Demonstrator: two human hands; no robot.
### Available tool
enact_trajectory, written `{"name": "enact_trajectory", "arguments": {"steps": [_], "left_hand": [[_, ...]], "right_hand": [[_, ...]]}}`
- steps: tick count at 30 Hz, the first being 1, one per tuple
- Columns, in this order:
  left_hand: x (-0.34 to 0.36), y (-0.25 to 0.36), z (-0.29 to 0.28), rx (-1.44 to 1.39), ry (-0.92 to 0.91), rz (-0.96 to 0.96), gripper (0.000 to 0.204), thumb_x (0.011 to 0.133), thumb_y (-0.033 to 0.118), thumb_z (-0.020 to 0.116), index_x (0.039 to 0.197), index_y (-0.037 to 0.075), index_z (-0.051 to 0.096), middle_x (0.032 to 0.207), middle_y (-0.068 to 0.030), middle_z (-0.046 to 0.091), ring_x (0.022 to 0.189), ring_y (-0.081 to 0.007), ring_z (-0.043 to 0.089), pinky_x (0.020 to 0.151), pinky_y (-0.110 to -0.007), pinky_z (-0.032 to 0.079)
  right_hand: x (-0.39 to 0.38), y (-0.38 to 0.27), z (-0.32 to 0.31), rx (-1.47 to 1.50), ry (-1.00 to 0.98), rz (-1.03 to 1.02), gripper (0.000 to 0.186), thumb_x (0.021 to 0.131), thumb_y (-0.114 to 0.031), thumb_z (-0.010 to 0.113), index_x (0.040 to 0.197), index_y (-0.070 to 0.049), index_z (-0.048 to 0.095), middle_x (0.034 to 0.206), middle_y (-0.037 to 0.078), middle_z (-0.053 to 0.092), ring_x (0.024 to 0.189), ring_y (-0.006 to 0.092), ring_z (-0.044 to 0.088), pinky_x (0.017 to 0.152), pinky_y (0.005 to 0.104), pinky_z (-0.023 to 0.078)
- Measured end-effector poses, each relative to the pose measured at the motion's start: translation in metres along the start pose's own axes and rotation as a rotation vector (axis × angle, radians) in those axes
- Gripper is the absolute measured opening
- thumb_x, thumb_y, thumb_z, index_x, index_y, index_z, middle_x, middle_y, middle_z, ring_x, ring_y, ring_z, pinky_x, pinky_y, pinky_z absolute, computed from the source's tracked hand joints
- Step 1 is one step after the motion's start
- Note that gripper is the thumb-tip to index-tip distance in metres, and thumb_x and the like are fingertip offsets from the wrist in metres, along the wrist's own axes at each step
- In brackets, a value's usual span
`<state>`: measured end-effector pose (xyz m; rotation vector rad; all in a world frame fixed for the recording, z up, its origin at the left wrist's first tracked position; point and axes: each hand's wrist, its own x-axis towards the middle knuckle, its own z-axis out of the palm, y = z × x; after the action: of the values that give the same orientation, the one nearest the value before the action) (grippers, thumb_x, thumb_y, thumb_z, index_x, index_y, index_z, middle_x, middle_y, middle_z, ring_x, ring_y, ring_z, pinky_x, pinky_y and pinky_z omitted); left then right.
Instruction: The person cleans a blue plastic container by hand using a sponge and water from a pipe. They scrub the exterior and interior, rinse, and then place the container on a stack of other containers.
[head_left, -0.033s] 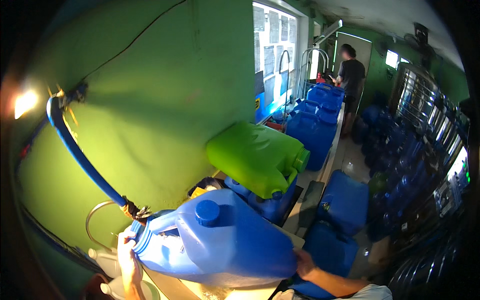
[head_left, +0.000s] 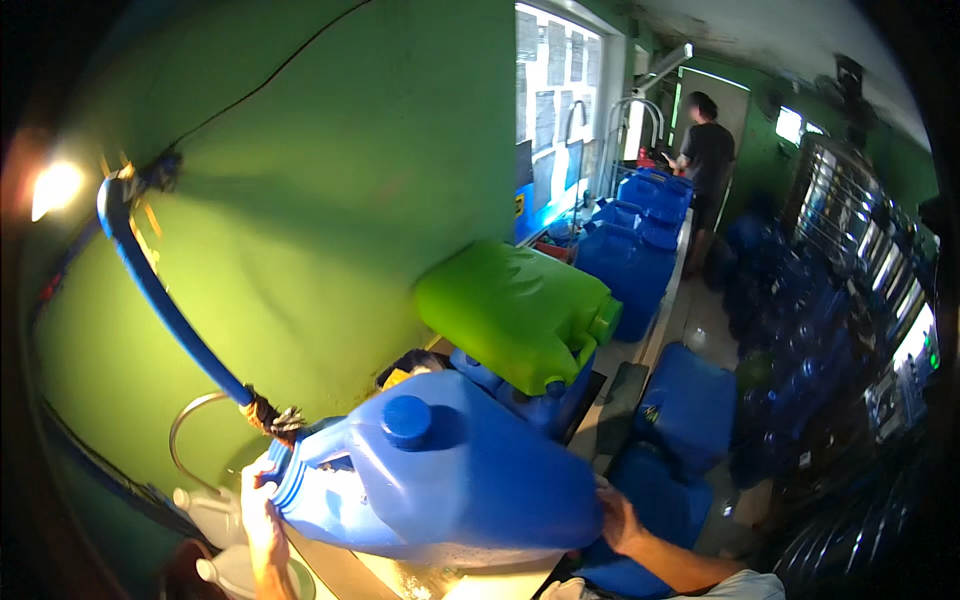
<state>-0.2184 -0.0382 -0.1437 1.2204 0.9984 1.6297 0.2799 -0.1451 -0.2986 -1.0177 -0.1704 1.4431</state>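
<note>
2 hands (head_left: pixel 263 515) (head_left: pixel 624 524) gripping 1 blue jug (head_left: pixel 480 475) | left: ribbed neck | right: base end

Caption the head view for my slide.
Left hand at the threaded neck, right hand at the base: a tipped blue jug near a blue hose.

- A bright lamp (head_left: pixel 57 190) on the left, shining on a green wall (head_left: pixel 330 230)
- A window (head_left: pixel 557 110) with papers (head_left: pixel 545 120) on it
- A person (head_left: pixel 708 145) in a dark top, near a door (head_left: pixel 734 103)
- A big shiny metal tank (head_left: pixel 845 190) on the right
</note>
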Motion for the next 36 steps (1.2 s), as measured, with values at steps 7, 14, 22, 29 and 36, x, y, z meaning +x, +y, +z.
{"name": "enact_trajectory", "arguments": {"steps": [7, 14, 22, 29, 36], "left_hand": [[-0.070, -0.146, 0.024, -0.377, 0.280, -0.370, 0.058, 0.097, 0.025, 0.063, 0.148, 0.006, 0.042, 0.132, -0.0116, 0.061, 0.120, -0.0250, 0.061, 0.102, -0.041, 0.051], [-0.096, -0.266, 0.092, -0.882, 0.375, -0.559, 0.054, 0.098, 0.031, 0.063, 0.144, 0.007, 0.046, 0.130, -0.0109, 0.062, 0.120, -0.0239, 0.061, 0.102, -0.041, 0.051], [-0.100, -0.290, 0.140, -1.063, 0.388, -0.585, 0.051, 0.098, 0.039, 0.062, 0.137, 0.007, 0.052, 0.125, -0.0099, 0.064, 0.117, -0.0223, 0.062, 0.103, -0.040, 0.050], [-0.096, -0.310, 0.162, -1.105, 0.364, -0.611, 0.051, 0.097, 0.046, 0.061, 0.131, 0.007, 0.058, 0.120, -0.0091, 0.066, 0.114, -0.0209, 0.063, 0.103, -0.038, 0.049], [-0.128, -0.249, 0.111, -0.952, 0.360, -0.645, 0.053, 0.097, 0.053, 0.060, 0.125, 0.007, 0.064, 0.115, -0.0083, 0.068, 0.111, -0.0194, 0.064, 0.104, -0.037, 0.048]], "right_hand": [[-0.043, -0.132, 0.089, -0.623, -0.246, -0.831, 0.080, 0.081, -0.025, 0.057, 0.153, 0.004, 0.035, 0.148, 0.020, 0.047, 0.134, 0.0305, 0.048, 0.117, 0.0430, 0.034], [-0.060, -0.192, 0.150, -1.346, -0.658, -1.022, 0.094, 0.085, -0.021, 0.076, 0.161, -0.008, 0.022, 0.153, 0.027, 0.043, 0.134, 0.0363, 0.050, 0.109, 0.0621, 0.037], [-0.069, -0.175, 0.211, -1.377, -0.854, -1.182, 0.124, 0.074, -0.078, 0.071, 0.161, -0.004, 0.022, 0.161, 0.023, 0.028, 0.145, 0.0372, 0.036, 0.116, 0.0521, 0.035], [-0.072, -0.143, 0.244, -1.250, -1.102, -1.304, 0.114, 0.083, -0.079, 0.058, 0.162, -0.007, 0.019, 0.166, 0.028, 0.014, 0.151, 0.0459, 0.022, 0.118, 0.0613, 0.029], [-0.036, -0.176, 0.169, -0.866, -0.760, -1.305, 0.090, 0.099, -0.071, 0.029, 0.158, -0.003, 0.027, 0.161, 0.024, 0.030, 0.149, 0.0404, 0.030, 0.119, 0.0580, 0.030]]}}
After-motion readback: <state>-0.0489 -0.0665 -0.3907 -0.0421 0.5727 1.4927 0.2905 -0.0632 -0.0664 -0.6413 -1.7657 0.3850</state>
